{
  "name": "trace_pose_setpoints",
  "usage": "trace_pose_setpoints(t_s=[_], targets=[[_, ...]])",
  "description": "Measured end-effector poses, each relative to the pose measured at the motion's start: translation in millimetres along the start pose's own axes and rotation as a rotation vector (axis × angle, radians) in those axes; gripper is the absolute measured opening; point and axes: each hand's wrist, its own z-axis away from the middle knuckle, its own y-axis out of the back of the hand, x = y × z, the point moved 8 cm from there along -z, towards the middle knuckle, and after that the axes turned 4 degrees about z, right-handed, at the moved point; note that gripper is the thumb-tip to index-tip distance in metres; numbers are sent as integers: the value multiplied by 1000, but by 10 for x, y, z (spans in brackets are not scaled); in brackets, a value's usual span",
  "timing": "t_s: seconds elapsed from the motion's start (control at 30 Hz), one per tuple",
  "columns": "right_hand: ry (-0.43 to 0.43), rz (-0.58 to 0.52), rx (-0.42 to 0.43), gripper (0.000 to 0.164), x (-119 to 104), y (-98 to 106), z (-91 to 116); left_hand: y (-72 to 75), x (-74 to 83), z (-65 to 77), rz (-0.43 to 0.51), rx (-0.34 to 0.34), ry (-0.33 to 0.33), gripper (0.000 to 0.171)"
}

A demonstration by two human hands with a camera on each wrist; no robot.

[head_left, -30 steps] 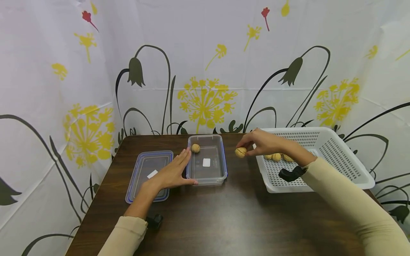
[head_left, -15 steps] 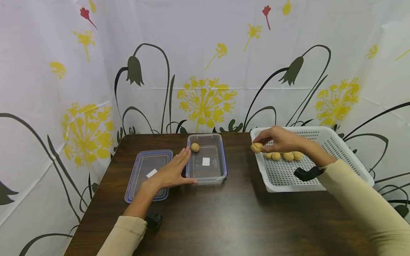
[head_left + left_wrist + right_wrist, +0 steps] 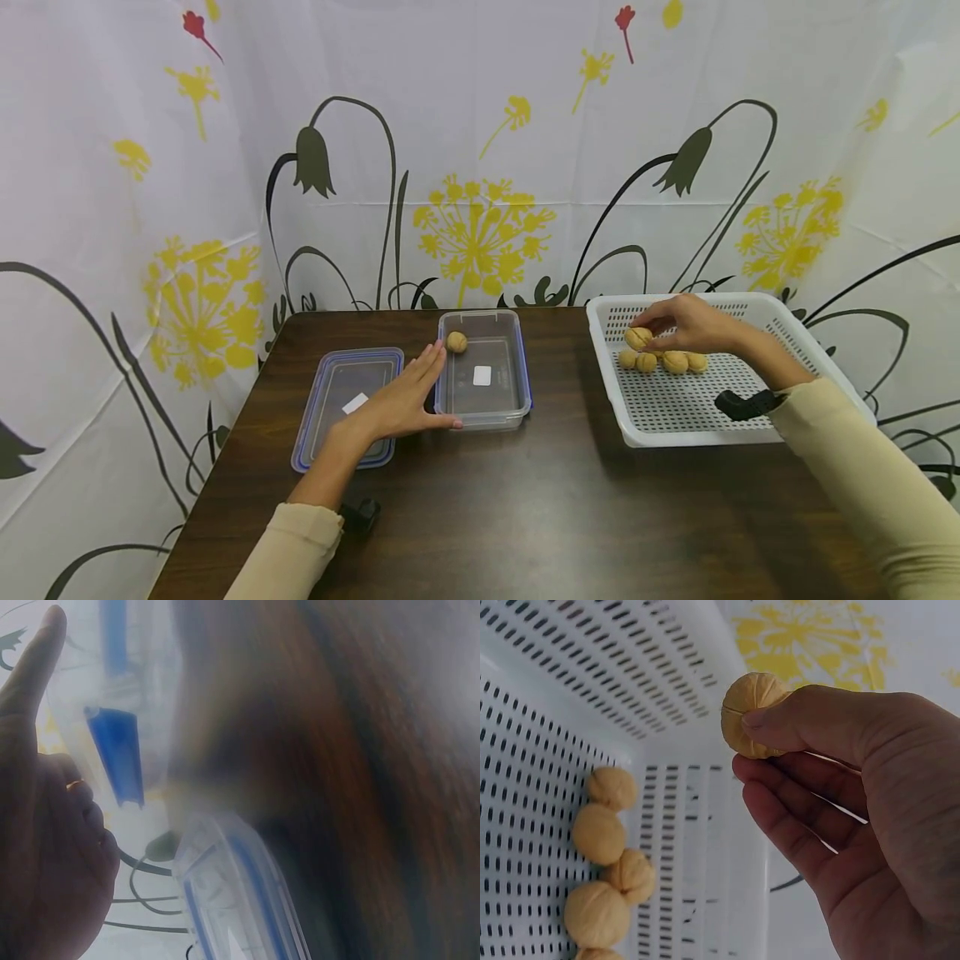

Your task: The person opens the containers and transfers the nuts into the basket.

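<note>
My right hand (image 3: 693, 323) pinches a walnut (image 3: 638, 337) between thumb and fingers, over the back left part of the white perforated basket (image 3: 630, 436). Several more walnuts (image 3: 598, 834) lie in the basket below it, close to one wall. My left hand (image 3: 405, 402) rests with straight, spread fingers along the left side of a clear plastic container (image 3: 486, 417) with blue edging. One walnut (image 3: 456, 342) sits in the container's back left corner. In the left wrist view, the fingers stand beside the container's blue clip (image 3: 118, 756).
A clear lid with a blue rim (image 3: 330, 392) lies left of the container, partly under the left forearm in view. All stand on a dark wooden table (image 3: 540, 508). A flower-printed curtain (image 3: 480, 150) hangs right behind the table's back edge.
My right hand has moved to the right with the walnut, from the space between container and basket to over the basket. The left hand stays at the container.
</note>
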Motion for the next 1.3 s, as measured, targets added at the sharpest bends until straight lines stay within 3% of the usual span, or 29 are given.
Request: trace_pose_setpoints(t_s=[0.43,0.67,1.3], targets=[[-137,-4,2,33,553,21,138,25,-3,4,-1,-1,0,126],[-199,48,-26,32,819,-26,207,7,-6,6,-2,-12,7,125],[-267,54,-29,35,1095,-142,247,-18,-4,17,10,-10,20,126]])
